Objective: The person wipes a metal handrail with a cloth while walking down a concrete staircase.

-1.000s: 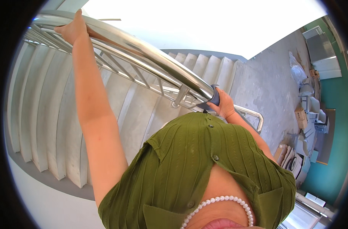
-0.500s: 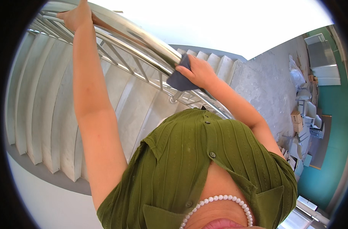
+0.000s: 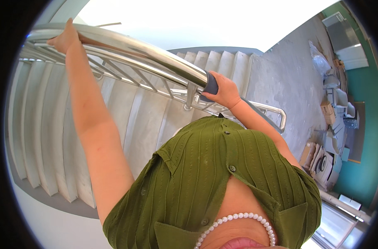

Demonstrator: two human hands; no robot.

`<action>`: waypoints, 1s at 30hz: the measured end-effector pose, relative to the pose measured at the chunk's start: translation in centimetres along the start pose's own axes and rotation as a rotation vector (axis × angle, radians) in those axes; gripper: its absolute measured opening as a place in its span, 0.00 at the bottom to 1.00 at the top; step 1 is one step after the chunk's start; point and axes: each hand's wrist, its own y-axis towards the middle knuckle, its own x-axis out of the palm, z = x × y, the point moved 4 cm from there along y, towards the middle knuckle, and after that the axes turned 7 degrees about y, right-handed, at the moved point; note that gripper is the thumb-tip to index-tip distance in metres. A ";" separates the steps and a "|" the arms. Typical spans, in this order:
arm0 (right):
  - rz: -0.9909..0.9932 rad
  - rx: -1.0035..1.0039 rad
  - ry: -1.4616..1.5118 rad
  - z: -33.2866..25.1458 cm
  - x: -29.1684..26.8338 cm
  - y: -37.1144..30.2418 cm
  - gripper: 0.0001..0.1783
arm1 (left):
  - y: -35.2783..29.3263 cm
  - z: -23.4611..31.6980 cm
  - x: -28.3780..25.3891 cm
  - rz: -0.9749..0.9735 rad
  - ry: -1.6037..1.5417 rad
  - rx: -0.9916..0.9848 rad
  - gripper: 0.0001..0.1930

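A shiny metal handrail (image 3: 156, 53) slants across the upper half of the view, with thinner bars beneath it. My left arm is stretched far out, and my left hand (image 3: 66, 40) is closed round the rail at the upper left. Nearer to me, my right hand (image 3: 225, 92) presses a dark blue-grey cloth (image 3: 211, 84) round the same rail. The cloth wraps over the rail's top and side; my fingers on its far side are partly hidden.
Concrete stairs (image 3: 52, 124) lie left of and below the railing, with more steps (image 3: 216, 62) beyond it. A grey floor (image 3: 276, 79) stretches right. Chairs (image 3: 340, 101), a cardboard box (image 3: 328, 112) and a plastic bag (image 3: 319, 60) stand along a green wall (image 3: 363, 145).
My right hand and the cloth have slid a little along the rail toward the right, and the cloth's hanging flap is less visible. The view has shifted, showing the railing's rounded end.
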 end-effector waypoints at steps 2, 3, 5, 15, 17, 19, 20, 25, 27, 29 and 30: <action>0.011 0.022 0.004 1.9 0.1 -1.3 0.45 | -0.2 0.0 0.3 -0.006 -0.030 -0.001 0.55; 0.016 0.029 0.015 2.7 -0.1 -2.2 0.45 | -0.9 0.4 0.1 -0.008 -0.004 -0.027 0.50; 0.020 0.064 0.004 4.6 -0.6 -4.0 0.45 | -1.2 1.0 0.0 -0.013 0.007 -0.026 0.50; 0.009 0.413 -0.172 15.4 -2.8 -15.7 0.42 | -1.6 1.6 0.0 -0.054 0.002 -0.108 0.49; -0.005 0.436 -0.185 15.9 -2.5 -16.2 0.44 | -1.7 1.7 0.0 -0.057 -0.010 -0.104 0.48; -0.024 0.443 -0.184 16.0 -2.6 -16.3 0.45 | -3.0 2.8 -0.3 -0.058 -0.033 -0.107 0.47; -0.035 0.441 -0.174 15.9 -2.7 -16.4 0.46 | -3.3 3.1 -0.4 -0.058 -0.044 -0.108 0.47; -0.027 0.227 -0.155 11.4 -2.4 -11.9 0.45 | -2.1 2.1 -0.5 -0.020 -0.035 -0.055 0.48; -0.025 0.144 -0.086 8.5 -1.6 -8.3 0.45 | -1.6 1.5 -0.1 -0.002 -0.044 -0.037 0.50; -0.031 0.070 -0.018 5.3 -1.1 -4.7 0.43 | -1.4 1.5 -0.4 0.004 -0.039 -0.046 0.51; -0.036 0.044 0.009 3.5 -1.1 -3.0 0.42 | -1.4 1.4 -0.3 0.002 -0.039 -0.052 0.51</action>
